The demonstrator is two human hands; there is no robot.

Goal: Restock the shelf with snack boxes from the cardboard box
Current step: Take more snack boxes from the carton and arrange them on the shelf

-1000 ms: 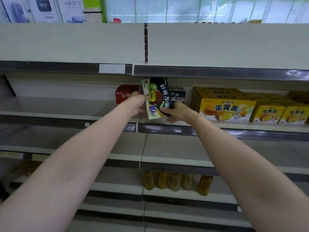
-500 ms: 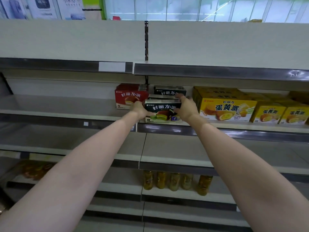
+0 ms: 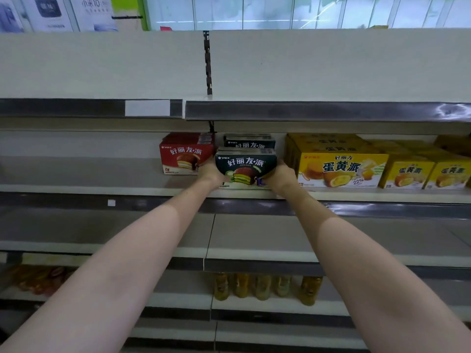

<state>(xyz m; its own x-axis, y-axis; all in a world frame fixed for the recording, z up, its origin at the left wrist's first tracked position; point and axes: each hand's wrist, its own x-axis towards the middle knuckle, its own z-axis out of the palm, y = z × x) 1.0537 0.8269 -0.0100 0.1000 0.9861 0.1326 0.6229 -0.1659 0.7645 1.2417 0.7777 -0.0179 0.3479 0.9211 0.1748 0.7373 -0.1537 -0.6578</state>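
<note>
Two dark snack boxes, one red box

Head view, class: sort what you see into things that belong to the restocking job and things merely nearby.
Part of the job:
- dark snack box, held at both ends
- left hand
- right hand
- shelf

Merely nearby:
- red snack box
- second dark box behind
- yellow snack boxes
- bottles on a lower shelf
</note>
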